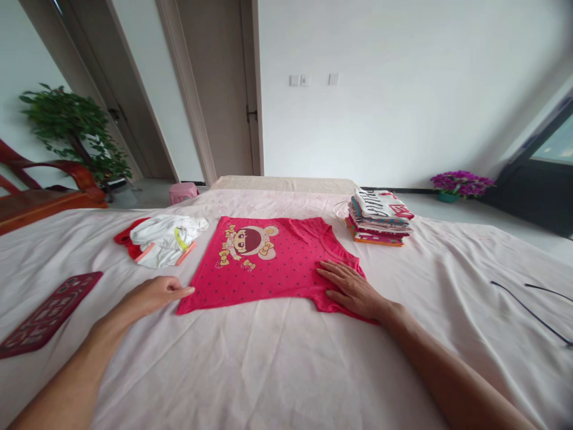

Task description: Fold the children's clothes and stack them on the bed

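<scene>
A small pink T-shirt (pixel 273 263) with dark dots and a cartoon girl print lies spread flat on the pale sheet (pixel 277 370). My right hand (pixel 351 289) rests flat on its right sleeve, fingers stretched out and pointing left. My left hand (pixel 154 294) hovers just left of the shirt's lower hem, fingers loosely curled, forefinger and thumb pointing at the hem corner without holding it.
A crumpled white and red garment pile (pixel 163 239) lies left of the shirt. A stack of folded clothes (pixel 379 218) sits behind its right side. A dark red patterned flat object (pixel 47 313) lies far left. Thin black cords (pixel 532 307) run at right.
</scene>
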`<state>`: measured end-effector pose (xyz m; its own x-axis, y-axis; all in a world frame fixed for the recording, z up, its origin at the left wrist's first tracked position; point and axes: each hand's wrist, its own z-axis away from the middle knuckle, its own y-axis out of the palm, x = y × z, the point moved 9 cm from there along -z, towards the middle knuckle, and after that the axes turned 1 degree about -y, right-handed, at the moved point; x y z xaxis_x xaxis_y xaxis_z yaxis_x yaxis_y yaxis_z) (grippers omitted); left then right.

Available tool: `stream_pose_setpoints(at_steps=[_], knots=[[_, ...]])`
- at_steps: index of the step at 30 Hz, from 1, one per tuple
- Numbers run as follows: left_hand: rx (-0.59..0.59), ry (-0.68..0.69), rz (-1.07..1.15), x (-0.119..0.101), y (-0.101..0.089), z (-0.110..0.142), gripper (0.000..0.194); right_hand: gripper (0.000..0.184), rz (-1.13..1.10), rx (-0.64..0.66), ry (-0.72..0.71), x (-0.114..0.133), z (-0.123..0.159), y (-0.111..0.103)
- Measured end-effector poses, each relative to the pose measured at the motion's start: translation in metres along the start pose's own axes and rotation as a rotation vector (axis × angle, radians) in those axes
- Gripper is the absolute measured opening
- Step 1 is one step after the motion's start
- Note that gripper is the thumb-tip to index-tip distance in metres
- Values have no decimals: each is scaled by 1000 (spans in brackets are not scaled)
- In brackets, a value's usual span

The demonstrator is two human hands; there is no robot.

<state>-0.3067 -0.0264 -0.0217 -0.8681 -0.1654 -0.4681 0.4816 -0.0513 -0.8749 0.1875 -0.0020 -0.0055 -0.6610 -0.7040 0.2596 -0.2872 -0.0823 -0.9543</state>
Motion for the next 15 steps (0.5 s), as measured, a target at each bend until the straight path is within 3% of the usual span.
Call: stream_pose_setpoints(at_steps=[3, 6, 15], knots=[[130, 21, -36, -2, 19, 1, 40, 60, 0, 8, 2, 1, -1, -1], [120, 32, 22, -5, 22, -1, 34, 60, -8, 12, 2, 2, -1, -2], [-18, 50, 287, -31, 0, 7, 30, 60, -23, 11, 10, 1, -1, -1]])
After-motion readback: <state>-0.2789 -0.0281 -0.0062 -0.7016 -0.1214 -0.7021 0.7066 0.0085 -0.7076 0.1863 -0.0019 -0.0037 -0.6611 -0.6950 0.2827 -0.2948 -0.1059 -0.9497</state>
